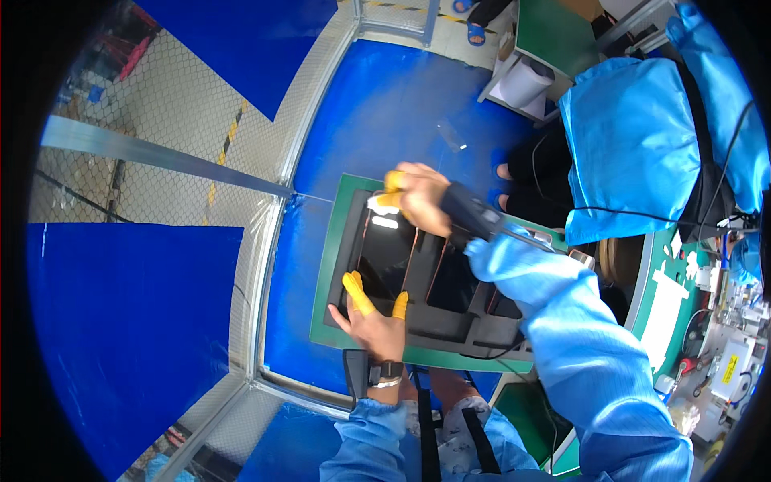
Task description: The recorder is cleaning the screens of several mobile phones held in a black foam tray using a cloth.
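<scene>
Black slotted foam tray (450, 321) holding glossy dark glass panels (387, 257); left hand (373, 321) grip open, resting on tray; right hand (418, 197) grip closed on topmost panel corner

A green-framed board (329, 265) carried the work, and it hung over the blue floor (385, 104) rather than resting on a bench. A black tray (450, 321) lay directly on it, filling most of the green surface and leaving a green margin on the left and near sides. Glossy dark panels (385, 257) sat side by side in the tray's recesses, divided by thin coppery strips. A small clear piece (452, 136) lay on the blue floor well beyond the board.
</scene>
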Tool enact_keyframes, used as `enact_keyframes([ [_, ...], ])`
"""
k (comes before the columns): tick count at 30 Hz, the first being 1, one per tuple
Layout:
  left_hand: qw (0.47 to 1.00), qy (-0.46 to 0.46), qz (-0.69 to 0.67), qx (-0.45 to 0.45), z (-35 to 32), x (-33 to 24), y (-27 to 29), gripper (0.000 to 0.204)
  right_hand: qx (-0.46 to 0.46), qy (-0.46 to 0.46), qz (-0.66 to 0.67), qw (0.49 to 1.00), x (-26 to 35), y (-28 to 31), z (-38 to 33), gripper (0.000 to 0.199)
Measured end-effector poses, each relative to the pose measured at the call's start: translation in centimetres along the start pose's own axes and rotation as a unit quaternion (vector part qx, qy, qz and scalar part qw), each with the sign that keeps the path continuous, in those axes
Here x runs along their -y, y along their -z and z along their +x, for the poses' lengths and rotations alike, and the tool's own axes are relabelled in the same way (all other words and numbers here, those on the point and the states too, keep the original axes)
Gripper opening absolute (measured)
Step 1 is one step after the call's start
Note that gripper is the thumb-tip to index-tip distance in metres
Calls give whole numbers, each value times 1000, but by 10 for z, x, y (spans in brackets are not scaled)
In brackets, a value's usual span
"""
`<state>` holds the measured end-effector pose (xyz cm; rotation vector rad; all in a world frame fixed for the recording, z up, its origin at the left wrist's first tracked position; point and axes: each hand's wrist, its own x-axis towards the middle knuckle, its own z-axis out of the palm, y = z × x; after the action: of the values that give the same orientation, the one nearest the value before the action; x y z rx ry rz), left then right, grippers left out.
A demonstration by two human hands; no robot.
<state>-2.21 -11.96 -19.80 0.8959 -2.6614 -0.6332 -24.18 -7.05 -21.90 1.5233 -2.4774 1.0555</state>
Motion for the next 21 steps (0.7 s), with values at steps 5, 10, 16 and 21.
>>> enact_keyframes([
  [5, 1000, 10, 14, -1, 3, 3, 0, 102, 29, -82, -155, 984, 10, 27, -27, 12],
  [10, 1000, 5, 9, 11, 6, -1, -7, 98, -232, -70, -163, 956, 29, 21, -30, 18],
  [16, 1000, 6, 5, 9, 3, 0, -1, 95, -169, -111, -111, 973, 75, -2, -46, 17],
  [21, 1000, -1, 7, -27, -2, 11, -13, 85, 49, -45, -8, 998, 114, -14, -88, 25],
])
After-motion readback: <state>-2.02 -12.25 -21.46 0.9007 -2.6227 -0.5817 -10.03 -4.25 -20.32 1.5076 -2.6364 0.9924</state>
